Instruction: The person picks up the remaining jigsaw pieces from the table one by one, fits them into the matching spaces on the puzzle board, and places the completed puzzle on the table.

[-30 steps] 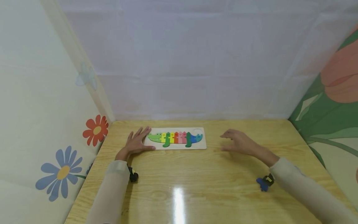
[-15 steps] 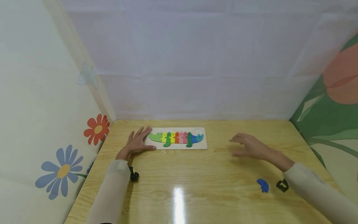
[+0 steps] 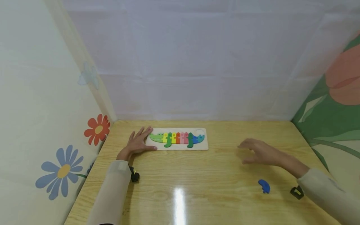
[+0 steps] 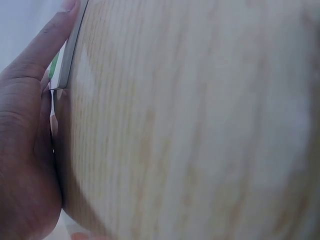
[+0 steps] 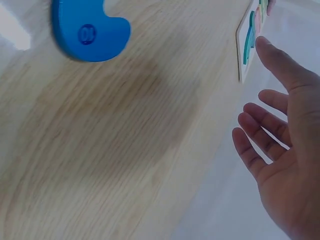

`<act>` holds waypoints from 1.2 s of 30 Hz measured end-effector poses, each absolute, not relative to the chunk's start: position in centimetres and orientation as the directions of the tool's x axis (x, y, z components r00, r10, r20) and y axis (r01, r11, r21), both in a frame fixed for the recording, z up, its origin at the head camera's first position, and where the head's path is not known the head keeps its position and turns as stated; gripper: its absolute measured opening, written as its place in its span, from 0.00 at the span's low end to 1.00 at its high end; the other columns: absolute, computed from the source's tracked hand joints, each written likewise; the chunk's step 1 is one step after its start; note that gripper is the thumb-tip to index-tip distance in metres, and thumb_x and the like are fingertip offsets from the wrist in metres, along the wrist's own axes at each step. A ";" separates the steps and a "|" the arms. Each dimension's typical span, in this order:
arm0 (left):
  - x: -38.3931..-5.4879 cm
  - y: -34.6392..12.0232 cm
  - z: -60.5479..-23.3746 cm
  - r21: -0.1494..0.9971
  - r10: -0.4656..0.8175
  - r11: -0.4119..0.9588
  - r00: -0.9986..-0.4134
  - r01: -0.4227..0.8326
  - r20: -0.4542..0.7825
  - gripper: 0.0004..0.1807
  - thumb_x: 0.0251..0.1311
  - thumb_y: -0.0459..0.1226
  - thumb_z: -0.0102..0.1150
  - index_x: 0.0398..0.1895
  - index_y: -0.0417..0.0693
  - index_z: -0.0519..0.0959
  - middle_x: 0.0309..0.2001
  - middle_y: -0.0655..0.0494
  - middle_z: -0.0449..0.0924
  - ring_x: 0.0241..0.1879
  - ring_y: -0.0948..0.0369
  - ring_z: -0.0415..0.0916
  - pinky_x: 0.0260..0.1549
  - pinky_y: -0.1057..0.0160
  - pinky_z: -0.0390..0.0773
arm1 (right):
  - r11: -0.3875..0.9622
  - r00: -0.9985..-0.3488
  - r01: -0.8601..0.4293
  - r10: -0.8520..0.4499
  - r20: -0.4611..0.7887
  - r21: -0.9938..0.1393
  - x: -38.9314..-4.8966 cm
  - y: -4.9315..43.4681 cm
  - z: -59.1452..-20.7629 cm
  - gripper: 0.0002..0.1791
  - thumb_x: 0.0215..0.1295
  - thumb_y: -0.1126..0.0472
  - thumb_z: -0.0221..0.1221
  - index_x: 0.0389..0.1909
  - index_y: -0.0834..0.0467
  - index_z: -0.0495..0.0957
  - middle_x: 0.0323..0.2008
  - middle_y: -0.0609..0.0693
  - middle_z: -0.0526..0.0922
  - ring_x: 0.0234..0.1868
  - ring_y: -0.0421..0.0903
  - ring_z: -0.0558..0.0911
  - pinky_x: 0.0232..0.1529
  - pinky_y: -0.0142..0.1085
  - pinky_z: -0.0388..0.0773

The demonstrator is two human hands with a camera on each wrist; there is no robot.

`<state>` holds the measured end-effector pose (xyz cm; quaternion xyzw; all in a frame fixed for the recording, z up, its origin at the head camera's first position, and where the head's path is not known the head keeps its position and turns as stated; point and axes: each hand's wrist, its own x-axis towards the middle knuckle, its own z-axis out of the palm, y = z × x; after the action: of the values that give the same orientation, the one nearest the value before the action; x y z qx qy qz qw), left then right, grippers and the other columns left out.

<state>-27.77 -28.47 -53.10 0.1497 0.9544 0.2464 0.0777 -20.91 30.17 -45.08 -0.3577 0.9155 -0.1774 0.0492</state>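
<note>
A wooden crocodile puzzle board (image 3: 205,145) lies flat near the back of the table, with colored pieces set in it. At its right end, an uncovered curved outline (image 3: 200,130) shows pale wood. My left hand (image 3: 137,144) rests at the board's left end with fingers spread, its thumb (image 4: 37,47) lying along the near edge. A curved blue puzzle piece (image 3: 264,186), marked "10" in the right wrist view, lies alone on the right part of the table. Beyond that piece, my right hand (image 3: 261,152) hovers over the table with loosely bent fingers and nothing in it.
The table (image 3: 219,193) is pale wood with a bright light reflection near the front. A white cloth wall (image 3: 197,62) stands behind it. Flower-printed cloths flank both sides. Each wrist carries a small black camera mount, the right one (image 3: 297,192) near the blue piece.
My right hand has moved right and toward me, away from the board. The blue piece, partly covered by the wrist mount before, now shows fully. The left hand stays on the board.
</note>
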 end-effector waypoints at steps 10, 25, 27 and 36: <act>-28.0 -28.5 -53.2 0.481 0.321 0.843 -0.943 0.242 -0.088 0.64 0.57 0.63 0.73 0.87 0.49 0.49 0.87 0.47 0.42 0.85 0.41 0.33 0.77 0.31 0.26 | 0.649 -0.704 -0.664 -0.710 0.017 -0.371 -19.3 31.9 -45.0 0.34 0.63 0.48 0.76 0.63 0.65 0.82 0.59 0.58 0.83 0.57 0.60 0.83 0.52 0.54 0.84; -27.8 -28.4 -53.0 0.487 0.324 0.839 -0.942 0.242 -0.089 0.64 0.57 0.63 0.74 0.87 0.49 0.49 0.87 0.47 0.42 0.85 0.41 0.33 0.77 0.31 0.26 | 0.659 -0.692 -0.673 -0.721 -0.028 -0.336 -17.9 34.1 -45.4 0.38 0.57 0.40 0.77 0.60 0.62 0.84 0.57 0.61 0.83 0.55 0.62 0.84 0.49 0.55 0.85; -27.8 -28.3 -53.1 0.488 0.325 0.838 -0.942 0.244 -0.088 0.64 0.56 0.64 0.73 0.87 0.49 0.49 0.87 0.47 0.41 0.85 0.41 0.33 0.77 0.31 0.26 | 0.667 -0.695 -0.661 -0.717 -0.054 -0.344 -17.8 34.2 -45.5 0.38 0.57 0.39 0.77 0.60 0.62 0.84 0.57 0.60 0.83 0.54 0.62 0.84 0.50 0.55 0.85; -27.7 -28.5 -53.1 0.487 0.317 0.839 -0.945 0.243 -0.075 0.63 0.57 0.62 0.74 0.87 0.49 0.50 0.87 0.47 0.42 0.85 0.41 0.34 0.77 0.31 0.26 | 0.632 -0.655 -0.662 -0.749 -0.100 -0.403 -17.4 35.2 -46.0 0.37 0.59 0.39 0.76 0.61 0.61 0.84 0.55 0.52 0.84 0.52 0.52 0.85 0.50 0.46 0.85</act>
<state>-27.73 -28.49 -53.06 0.1466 0.9558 0.2432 0.0765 -17.37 35.16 -45.97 -0.3945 0.8940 -0.1680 0.1302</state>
